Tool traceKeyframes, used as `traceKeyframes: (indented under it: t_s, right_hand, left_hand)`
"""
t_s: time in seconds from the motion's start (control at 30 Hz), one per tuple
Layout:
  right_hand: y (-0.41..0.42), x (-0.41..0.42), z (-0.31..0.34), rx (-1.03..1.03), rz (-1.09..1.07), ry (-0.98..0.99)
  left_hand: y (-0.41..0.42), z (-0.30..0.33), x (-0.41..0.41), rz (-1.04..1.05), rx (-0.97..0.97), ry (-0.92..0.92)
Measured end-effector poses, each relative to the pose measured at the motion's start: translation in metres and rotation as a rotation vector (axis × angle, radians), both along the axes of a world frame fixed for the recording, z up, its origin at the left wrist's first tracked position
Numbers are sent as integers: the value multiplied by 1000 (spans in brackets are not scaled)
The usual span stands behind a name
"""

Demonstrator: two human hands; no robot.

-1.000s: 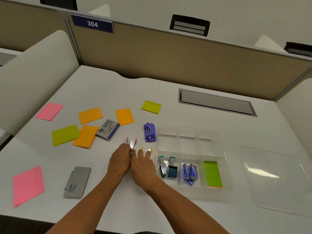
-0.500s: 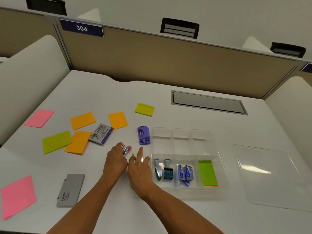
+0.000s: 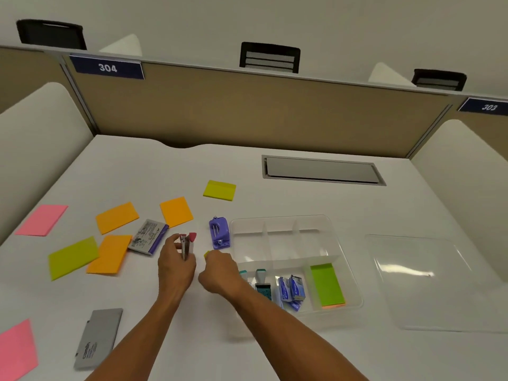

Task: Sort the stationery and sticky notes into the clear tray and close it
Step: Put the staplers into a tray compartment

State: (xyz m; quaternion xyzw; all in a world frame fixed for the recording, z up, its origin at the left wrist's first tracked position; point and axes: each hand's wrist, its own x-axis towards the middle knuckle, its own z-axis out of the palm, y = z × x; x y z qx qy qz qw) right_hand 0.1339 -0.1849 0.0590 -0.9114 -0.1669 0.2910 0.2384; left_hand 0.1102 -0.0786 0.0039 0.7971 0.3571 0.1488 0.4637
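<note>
On the white tabletop, the left hand is curled around a small bundle of slim silver clips with red and pink tips, gripping them so the coloured ends stick up past the fingers. Just to its right, the right hand is closed in a loose fist around something with a yellow tip; what that item is cannot be told. The clear plastic compartment tray sits right of the hands, touching none of them, its far sections bare. Its near sections hold two teal-handled stamps, small blue staple boxes and a lime-green sticky-note pad. The clear flat lid lies apart on the tabletop further right. A purple plastic hole punch stands just left of the tray's far corner. Left of the hands lie loose sticky notes in orange, yellow-green and pink, a purple-edged printed box, and, nearer, a flat grey case.
</note>
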Motion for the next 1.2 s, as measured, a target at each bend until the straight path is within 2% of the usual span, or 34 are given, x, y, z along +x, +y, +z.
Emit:
traceKeyframes:
  t_s: [0.3, 0.47, 0.63, 0.7, 0.93, 1.2]
  right_hand:
    - [-55, 25, 21, 337, -319, 148]
    - [-103, 38, 25, 555, -514, 280]
    - [-141, 43, 25, 746, -723, 243]
    - [-153, 42, 22, 800, -791, 240]
    - [-179, 35, 14, 850, -886, 230]
    - [-186, 30, 6, 852, -877, 258]
  left_hand:
    - [-29, 28, 32, 2, -142, -224]
    - [-52, 36, 50, -155, -144, -172]
    - [-78, 35, 69, -332, -103, -62]
    - [-87, 33, 75, -385, -39, -5]
    - [-104, 26, 90, -616, 418, 254]
    - [-106, 18, 95, -680, 554, 395]
